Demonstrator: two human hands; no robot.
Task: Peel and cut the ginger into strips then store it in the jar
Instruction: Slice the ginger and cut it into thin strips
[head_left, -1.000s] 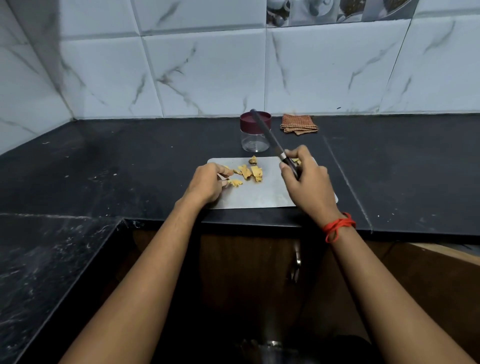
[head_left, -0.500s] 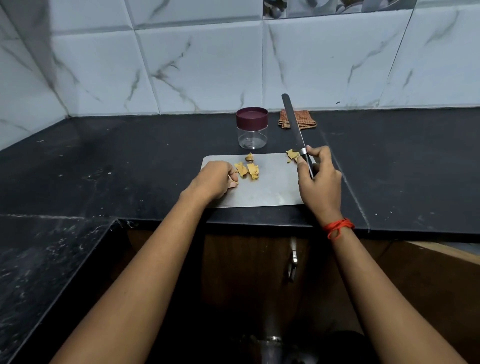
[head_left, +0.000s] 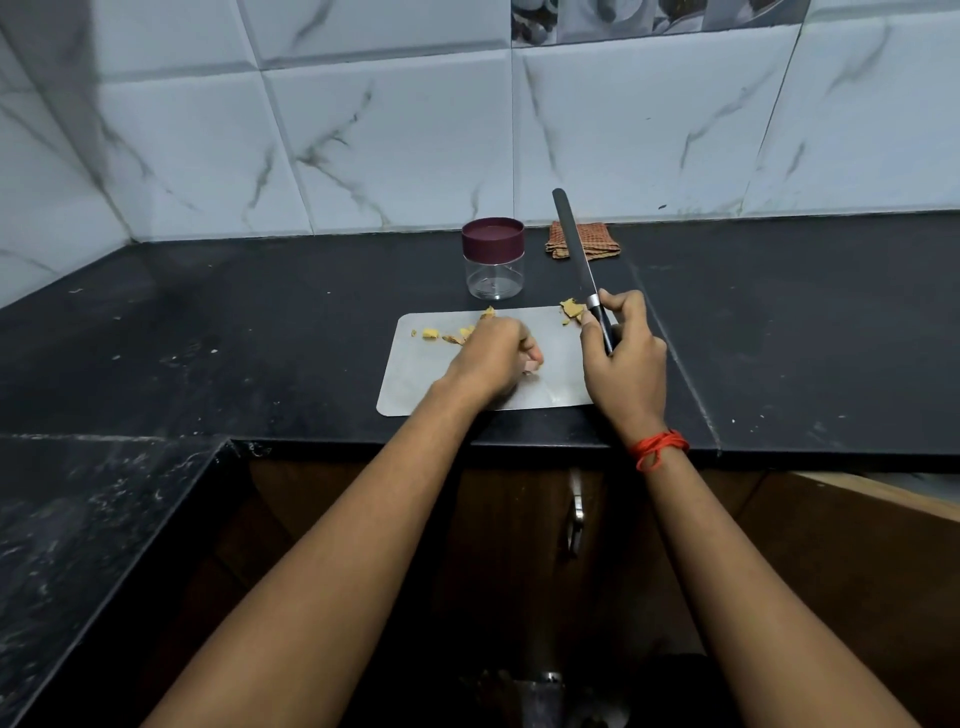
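A grey cutting board (head_left: 415, 384) lies on the black counter. Yellow ginger pieces (head_left: 457, 335) are scattered on its far left part, and another ginger piece (head_left: 571, 310) lies at its far right edge. My left hand (head_left: 491, 364) rests on the board's middle with fingers curled, pinching a small bit of ginger that is mostly hidden. My right hand (head_left: 623, 358) grips the black handle of a long knife (head_left: 574, 244), whose blade points up and away. A clear jar (head_left: 493, 260) with a maroon lid stands just behind the board.
A folded brown checked cloth (head_left: 597, 241) lies by the tiled wall behind the knife. The counter's front edge (head_left: 519, 447) runs below the board, with a cabinet door handle (head_left: 575, 519) beneath. A second counter section sits lower left.
My left hand has slid right toward the board's middle, uncovering ginger pieces on the left. The knife stays raised in my right hand, blade near upright.
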